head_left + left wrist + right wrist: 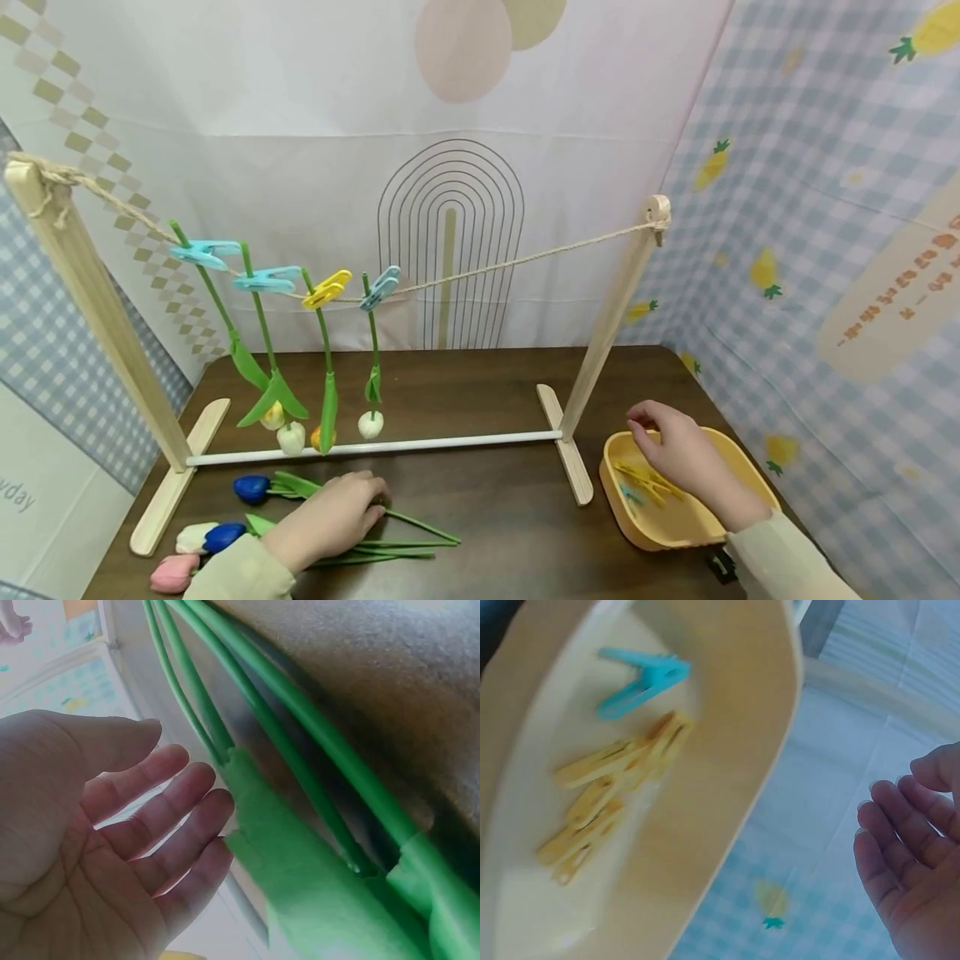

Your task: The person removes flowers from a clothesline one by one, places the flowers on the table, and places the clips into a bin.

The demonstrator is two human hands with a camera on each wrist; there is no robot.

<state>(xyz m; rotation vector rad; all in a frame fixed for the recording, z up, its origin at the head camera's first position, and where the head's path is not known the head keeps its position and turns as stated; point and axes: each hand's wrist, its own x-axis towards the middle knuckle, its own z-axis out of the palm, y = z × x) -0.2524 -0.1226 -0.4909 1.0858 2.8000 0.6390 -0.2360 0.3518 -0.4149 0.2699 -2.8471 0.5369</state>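
Over the loose artificial tulips on the table, my left hand point(333, 517) reaches across the green stems point(420, 527). In the left wrist view its fingers are loosely bent beside a green leaf point(300, 870), with the palm bare. A blue tulip point(251, 489), a white one point(195, 537) and a pink one point(174, 573) lie around that hand. My right hand point(686, 454) hovers above the yellow basin point(622, 508), fingers relaxed and holding nothing. Inside the basin lie several yellow clothespins point(604, 761) and a turquoise clothespin point(649, 679).
A twine line point(525, 261) spans two wooden posts point(611, 333). Several tulips, including a white one point(371, 425), hang head down from it by turquoise clothespins point(267, 280) and a yellow clothespin point(327, 289). A white rod point(465, 444) joins the posts low down.
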